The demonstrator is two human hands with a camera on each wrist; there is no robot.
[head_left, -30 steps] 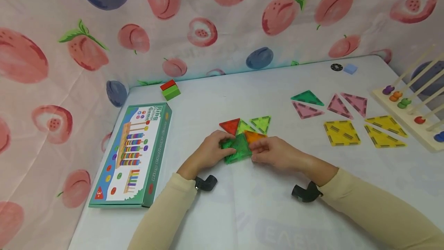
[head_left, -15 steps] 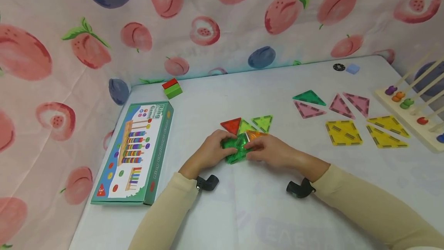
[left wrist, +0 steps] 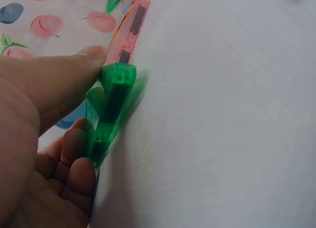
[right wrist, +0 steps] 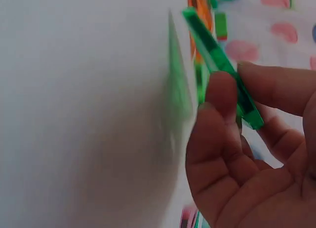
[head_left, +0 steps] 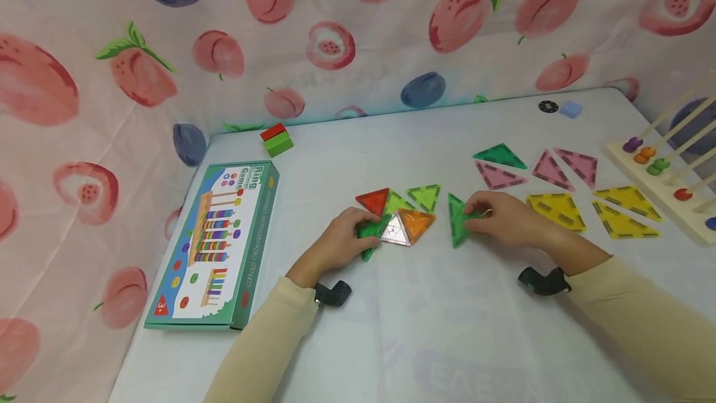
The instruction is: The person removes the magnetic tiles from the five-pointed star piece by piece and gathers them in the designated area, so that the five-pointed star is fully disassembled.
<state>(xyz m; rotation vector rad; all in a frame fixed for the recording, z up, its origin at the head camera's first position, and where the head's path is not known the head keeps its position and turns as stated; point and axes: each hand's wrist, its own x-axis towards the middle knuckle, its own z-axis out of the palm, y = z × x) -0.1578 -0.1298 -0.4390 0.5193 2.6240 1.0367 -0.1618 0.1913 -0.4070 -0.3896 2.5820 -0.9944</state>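
Note:
My left hand (head_left: 341,238) pinches a green triangular magnetic tile (left wrist: 116,99) at the left of a tile cluster. To the right of the cluster, my right hand (head_left: 503,219) pinches another green triangular tile (head_left: 456,221) between thumb and fingers, raised off the table in the right wrist view. The cluster holds a pale triangle (head_left: 396,231), an orange triangle (head_left: 418,224), a red triangle (head_left: 373,201) and a lime triangle (head_left: 393,203). A second lime triangle (head_left: 424,197) lies just behind it, slightly apart. My left fingers partly cover their tile in the head view.
Further right lie pink triangles (head_left: 552,170), a dark green triangle (head_left: 500,155) and yellow tiles (head_left: 626,219). A wooden ring-peg rack (head_left: 660,188) stands at the right edge. On the left are a game box (head_left: 212,244) and red and green blocks (head_left: 276,140).
My right hand has taken a green tile from beside my left hand and carried it to the right, uncovering the pale triangle. My left hand stays nearly in place.

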